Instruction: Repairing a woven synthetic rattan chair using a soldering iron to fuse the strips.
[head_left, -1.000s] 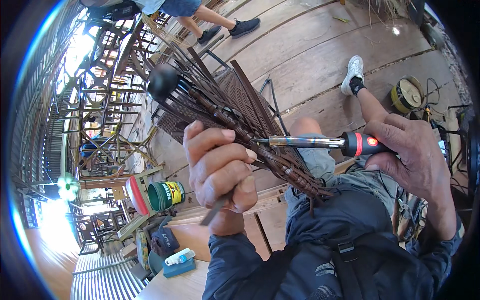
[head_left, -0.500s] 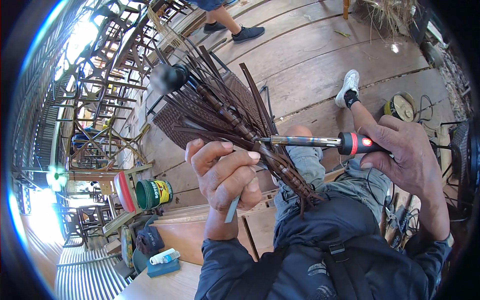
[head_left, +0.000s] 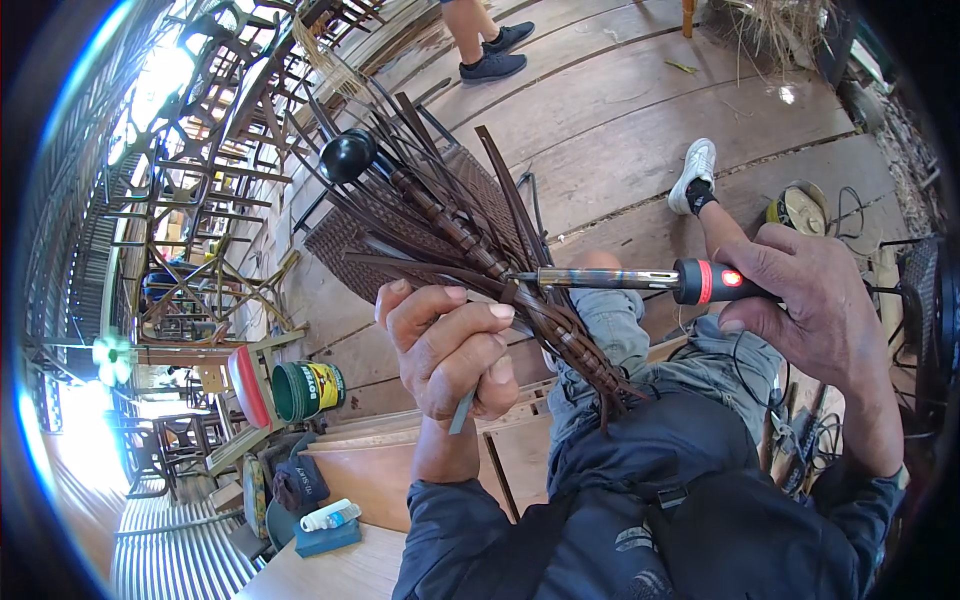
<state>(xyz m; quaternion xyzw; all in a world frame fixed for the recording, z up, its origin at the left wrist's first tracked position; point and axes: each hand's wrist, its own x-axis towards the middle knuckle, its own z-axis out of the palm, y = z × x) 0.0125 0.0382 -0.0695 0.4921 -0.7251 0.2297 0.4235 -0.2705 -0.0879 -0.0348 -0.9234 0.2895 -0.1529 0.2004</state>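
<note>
My right hand (head_left: 815,300) is wrapped round the black handle of a soldering iron (head_left: 610,279), whose small red light glows. The iron's metal shaft points left and its tip touches the brown woven work by my left hand. My left hand (head_left: 447,345) is closed, thumb and finger pinching a brown plastic strip (head_left: 509,292) beside the tip. A flat grey-blue piece (head_left: 462,412) sticks out below its curled fingers; the rest is hidden in the palm. The wrapped brown pole (head_left: 440,212) slants across my lap, with many loose strips fanning out and a shiny black ball (head_left: 348,156) near its far end.
A brown woven panel (head_left: 350,245) lies behind the pole. A green bucket (head_left: 292,391) and a white bottle (head_left: 330,514) on a blue box are at left. Dark chair frames (head_left: 190,180) are stacked far left. Another person's dark shoes (head_left: 493,67) stand on the board floor (head_left: 610,120).
The other person's feet have shifted at the top, with both shoes now showing. The black ball, blurred earlier, is sharp. My hands and the iron have barely moved.
</note>
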